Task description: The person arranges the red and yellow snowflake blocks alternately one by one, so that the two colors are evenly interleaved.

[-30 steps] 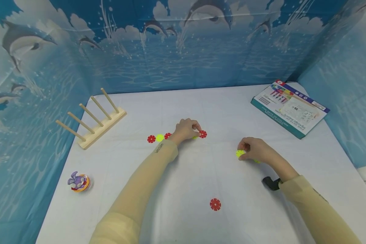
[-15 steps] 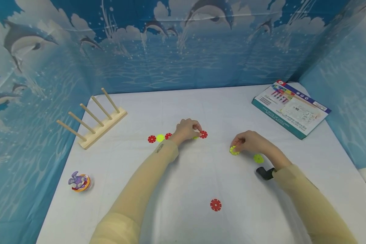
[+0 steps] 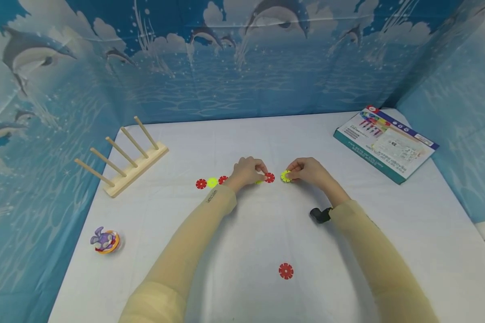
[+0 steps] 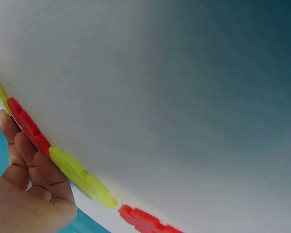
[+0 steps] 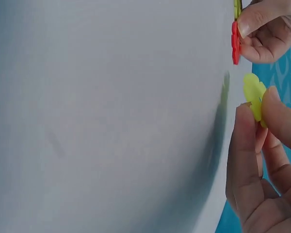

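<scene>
While the person's right hand pinches a bright yellow-green, round, notched plastic disc between thumb and fingers, a round red notched plastic disc sits just to its left, a narrow gap keeping the two apart. The left hand is nearer that red piece, its grip clamped at the left edge, with part of a yellow-green notched disc showing beside the fingers. Round discs offer no long axis of their own; the row does, running left to right across the white cloth-covered tabletop, and the pinched disc lies roughly in line with its right end. Seen from the right wrist, that disc looks tilted, its left edge pointing across the gap; whether it touches the cloth cannot be told.
</scene>
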{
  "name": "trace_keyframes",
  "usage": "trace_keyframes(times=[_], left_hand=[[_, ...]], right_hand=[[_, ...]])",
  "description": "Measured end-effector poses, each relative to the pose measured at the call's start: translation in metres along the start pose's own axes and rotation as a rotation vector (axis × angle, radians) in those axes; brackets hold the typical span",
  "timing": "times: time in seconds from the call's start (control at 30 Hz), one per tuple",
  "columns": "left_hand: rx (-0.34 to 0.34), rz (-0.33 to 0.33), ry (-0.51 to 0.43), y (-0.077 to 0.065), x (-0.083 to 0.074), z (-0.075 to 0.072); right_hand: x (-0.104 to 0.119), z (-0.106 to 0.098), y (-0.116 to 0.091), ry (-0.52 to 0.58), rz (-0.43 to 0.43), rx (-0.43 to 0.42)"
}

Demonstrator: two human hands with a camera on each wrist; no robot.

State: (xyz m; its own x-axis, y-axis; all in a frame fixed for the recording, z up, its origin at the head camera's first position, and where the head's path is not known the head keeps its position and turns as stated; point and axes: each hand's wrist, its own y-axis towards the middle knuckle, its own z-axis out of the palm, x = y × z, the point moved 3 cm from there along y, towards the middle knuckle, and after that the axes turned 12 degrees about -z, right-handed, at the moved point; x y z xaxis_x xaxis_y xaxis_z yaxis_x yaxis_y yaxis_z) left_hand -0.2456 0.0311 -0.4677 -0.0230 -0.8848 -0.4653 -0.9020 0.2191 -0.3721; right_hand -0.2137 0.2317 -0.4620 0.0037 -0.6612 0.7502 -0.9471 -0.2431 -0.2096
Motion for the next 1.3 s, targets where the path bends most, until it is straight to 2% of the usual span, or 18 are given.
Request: trace_keyframes(times=[0.23, 0.37, 0.63, 0.93, 1.3], left_hand=[[0.009, -0.004, -0.001, 0.0, -0.001, 0.0], [0.012, -0.006, -0.004, 0.0, -0.001, 0.001], [0.018, -0.002, 0.006, 0.002, -0.001, 0.001], [0.04, -0.03, 0.001, 0.006, 0.002, 0.002], [0.032, 0.0, 0.003, 0.006, 0.001, 0.0]], right_hand=[[0.001, 0.009, 0.011, 0.012, 0.088, -0.027], [0.002, 0.012, 0.013, 0.0, 0.107, -0.048], [0.005, 0.016, 0.014, -0.065, 0.095, -0.083], [0.01, 0.019, 0.015, -0.118, 0.09, -0.093], [0.012, 0.02, 0.014, -0.148, 0.064, -0.101]])
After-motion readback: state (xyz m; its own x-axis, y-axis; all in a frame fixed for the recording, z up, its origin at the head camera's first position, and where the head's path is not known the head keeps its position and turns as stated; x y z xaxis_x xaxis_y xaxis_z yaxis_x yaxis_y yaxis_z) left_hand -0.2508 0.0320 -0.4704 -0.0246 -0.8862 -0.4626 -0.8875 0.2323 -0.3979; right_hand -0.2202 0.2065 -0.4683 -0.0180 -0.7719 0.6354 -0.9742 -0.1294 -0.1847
